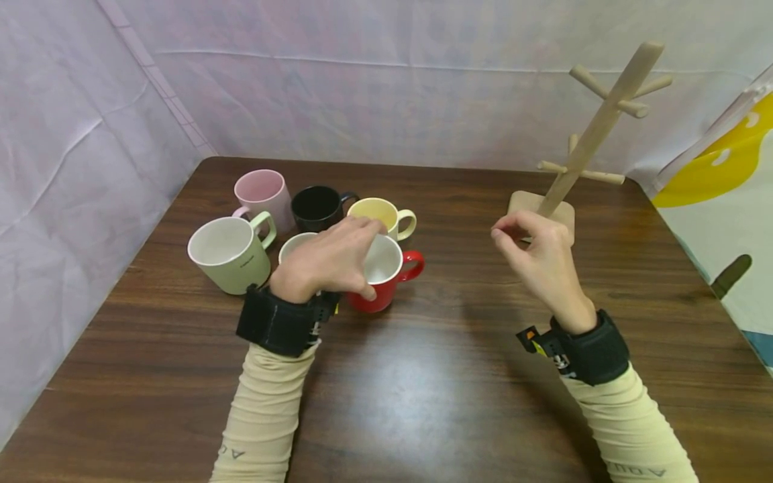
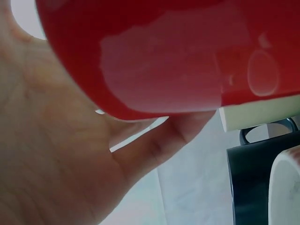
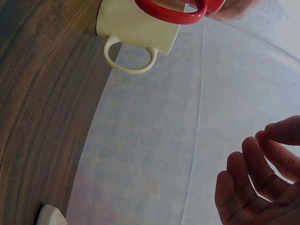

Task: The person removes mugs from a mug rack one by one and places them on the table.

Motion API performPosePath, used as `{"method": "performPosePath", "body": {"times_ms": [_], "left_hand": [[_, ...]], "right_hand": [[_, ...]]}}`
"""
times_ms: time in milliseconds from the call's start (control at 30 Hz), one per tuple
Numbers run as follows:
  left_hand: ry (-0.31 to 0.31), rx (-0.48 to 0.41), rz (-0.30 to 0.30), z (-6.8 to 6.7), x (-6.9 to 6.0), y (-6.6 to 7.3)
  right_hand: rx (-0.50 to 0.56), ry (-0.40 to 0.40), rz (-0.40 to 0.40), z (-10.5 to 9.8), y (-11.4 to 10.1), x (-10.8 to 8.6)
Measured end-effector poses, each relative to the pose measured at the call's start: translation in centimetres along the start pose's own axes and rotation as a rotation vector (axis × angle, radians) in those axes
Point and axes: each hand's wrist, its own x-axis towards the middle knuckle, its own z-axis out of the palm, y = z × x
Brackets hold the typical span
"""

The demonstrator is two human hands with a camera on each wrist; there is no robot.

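Observation:
My left hand (image 1: 329, 258) reaches over a red mug (image 1: 377, 296) with a white inside, thumb on its near side and fingers across its far side. In the left wrist view the palm and fingers lie along the red wall of the mug (image 2: 164, 61). I cannot tell whether its base touches the table. The mug's red handle (image 1: 413, 266) points right. My right hand (image 1: 540, 251) holds nothing and hovers before the wooden mug tree (image 1: 580, 151). Its fingers (image 3: 251, 161) are loosely bent, the thumb near the index fingertip.
A yellow mug (image 1: 370, 208) and black mug (image 1: 317, 209) stand behind the left hand. A white-lined mug (image 1: 291, 247) is mostly hidden under it. Pink (image 1: 266, 194) and pale green (image 1: 238, 268) mugs stand left on the brown table (image 1: 398, 402). White cloth (image 1: 386, 100) hangs behind.

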Motion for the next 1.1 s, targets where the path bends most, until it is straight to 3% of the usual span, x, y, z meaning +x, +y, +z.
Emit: {"method": "performPosePath", "body": {"times_ms": [1100], "left_hand": [[-0.068, 0.027, -0.078, 0.78, 0.6, 0.31]], "right_hand": [[0.0, 0.002, 0.009, -0.19, -0.26, 0.05]]}}
